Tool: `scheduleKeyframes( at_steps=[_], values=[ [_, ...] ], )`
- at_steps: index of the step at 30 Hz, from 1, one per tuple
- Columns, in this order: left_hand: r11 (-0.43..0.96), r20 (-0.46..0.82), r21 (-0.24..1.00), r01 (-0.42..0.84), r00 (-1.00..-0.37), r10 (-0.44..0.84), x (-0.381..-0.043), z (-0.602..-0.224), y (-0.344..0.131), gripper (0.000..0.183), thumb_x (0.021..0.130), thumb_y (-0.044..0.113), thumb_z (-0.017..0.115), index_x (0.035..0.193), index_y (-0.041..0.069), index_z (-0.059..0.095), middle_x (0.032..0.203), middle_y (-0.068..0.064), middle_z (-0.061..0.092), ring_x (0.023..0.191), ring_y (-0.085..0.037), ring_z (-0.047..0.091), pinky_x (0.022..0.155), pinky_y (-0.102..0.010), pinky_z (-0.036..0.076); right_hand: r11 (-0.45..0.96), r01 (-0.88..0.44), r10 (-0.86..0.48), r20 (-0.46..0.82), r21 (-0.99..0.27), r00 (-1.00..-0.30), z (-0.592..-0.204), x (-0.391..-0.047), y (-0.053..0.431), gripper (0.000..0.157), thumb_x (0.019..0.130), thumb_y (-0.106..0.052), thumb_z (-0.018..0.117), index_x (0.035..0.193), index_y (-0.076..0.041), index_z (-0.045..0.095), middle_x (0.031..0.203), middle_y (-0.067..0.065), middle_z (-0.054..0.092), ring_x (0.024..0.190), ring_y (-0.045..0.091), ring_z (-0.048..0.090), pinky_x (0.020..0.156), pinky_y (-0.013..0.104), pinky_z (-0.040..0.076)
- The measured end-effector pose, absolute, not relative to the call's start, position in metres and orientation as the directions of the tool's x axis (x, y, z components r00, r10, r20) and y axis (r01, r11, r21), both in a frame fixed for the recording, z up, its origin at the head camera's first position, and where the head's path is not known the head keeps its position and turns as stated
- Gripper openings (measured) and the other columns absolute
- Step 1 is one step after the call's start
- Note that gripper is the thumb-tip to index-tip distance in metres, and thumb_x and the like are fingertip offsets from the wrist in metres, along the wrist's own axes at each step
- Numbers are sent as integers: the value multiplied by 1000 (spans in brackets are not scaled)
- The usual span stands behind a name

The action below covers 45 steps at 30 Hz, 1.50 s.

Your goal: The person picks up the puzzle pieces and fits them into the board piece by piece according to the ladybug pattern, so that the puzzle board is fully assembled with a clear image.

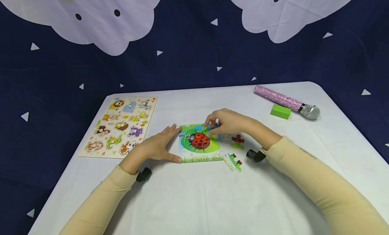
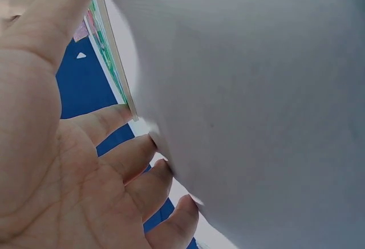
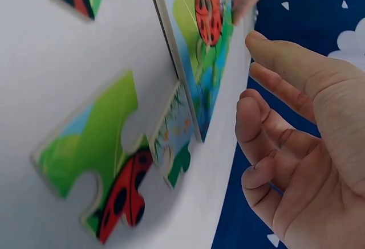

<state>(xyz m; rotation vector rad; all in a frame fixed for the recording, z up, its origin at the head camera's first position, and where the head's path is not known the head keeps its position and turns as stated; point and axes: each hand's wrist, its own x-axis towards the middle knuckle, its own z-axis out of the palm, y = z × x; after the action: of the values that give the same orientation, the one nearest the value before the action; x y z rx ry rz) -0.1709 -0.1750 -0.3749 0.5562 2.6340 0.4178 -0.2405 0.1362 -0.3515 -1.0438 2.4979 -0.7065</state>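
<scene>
A square puzzle board (image 1: 200, 158) with a red ladybug picture lies on the table between my hands. My left hand (image 1: 158, 145) rests at its left side, fingers spread, with the thumb at the lower left corner and a fingertip against the edge in the left wrist view. Over the board's upper right part hovers my right hand (image 1: 229, 122), fingers loosely bent; the right wrist view shows nothing between them. Beside the board lie loose puzzle pieces: a green and red one (image 3: 85, 129), one with flowers (image 3: 177, 123) partly under it, and another (image 1: 233, 162) nearer me.
On the left lies a wooden animal peg puzzle (image 1: 117, 128). At the back right are a green block (image 1: 280, 111) and a pink glittery microphone (image 1: 281, 97). A dark blue cloth with clouds (image 1: 194, 73) hangs behind the white table (image 1: 194, 201).
</scene>
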Motion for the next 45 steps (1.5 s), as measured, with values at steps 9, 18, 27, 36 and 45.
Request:
scheduleKeyframes(
  at_steps=[9, 18, 27, 36, 45],
  values=[
    [872, -327, 373, 317, -834, 444, -169, -371, -174, 122, 83, 56, 89, 173, 14, 19, 182, -14, 11, 168, -41, 11, 134, -65, 20, 633, -527, -695, -116, -567, -710, -347, -245, 155, 31, 97, -26, 82, 125, -14, 77, 103, 4, 71, 79, 17, 67, 72, 32, 55],
    [872, -329, 369, 322, -832, 447, -170, -372, -174, 123, 83, 57, 89, 174, 14, 18, 182, -14, 9, 169, -41, 10, 135, -64, 19, 659, -492, -665, -133, -569, -735, -348, -245, 173, 33, 98, -25, 80, 127, -11, 76, 107, 6, 72, 80, 17, 68, 72, 33, 56],
    [873, -330, 364, 326, -831, 448, -170, -373, -174, 122, 83, 58, 88, 174, 14, 18, 182, -14, 9, 169, -40, 10, 135, -64, 19, 666, -464, -651, -150, -584, -744, -353, -241, 186, 34, 97, -24, 81, 129, -12, 75, 107, 6, 72, 81, 16, 69, 70, 33, 55],
    [876, -336, 361, 321, -831, 443, -170, -371, -174, 122, 84, 57, 88, 174, 15, 18, 182, -13, 9, 169, -40, 9, 135, -64, 19, 683, -425, -630, -183, -594, -755, -352, -231, 199, 38, 97, -25, 81, 131, -12, 73, 108, 6, 74, 79, 18, 67, 69, 33, 53],
    [876, -334, 361, 320, -832, 442, -170, -372, -175, 122, 84, 57, 88, 174, 15, 18, 182, -13, 9, 169, -39, 9, 135, -64, 19, 700, -411, -622, -214, -584, -754, -358, -224, 210, 37, 95, -26, 84, 128, -14, 75, 107, 3, 72, 77, 16, 63, 69, 30, 50]
  ],
)
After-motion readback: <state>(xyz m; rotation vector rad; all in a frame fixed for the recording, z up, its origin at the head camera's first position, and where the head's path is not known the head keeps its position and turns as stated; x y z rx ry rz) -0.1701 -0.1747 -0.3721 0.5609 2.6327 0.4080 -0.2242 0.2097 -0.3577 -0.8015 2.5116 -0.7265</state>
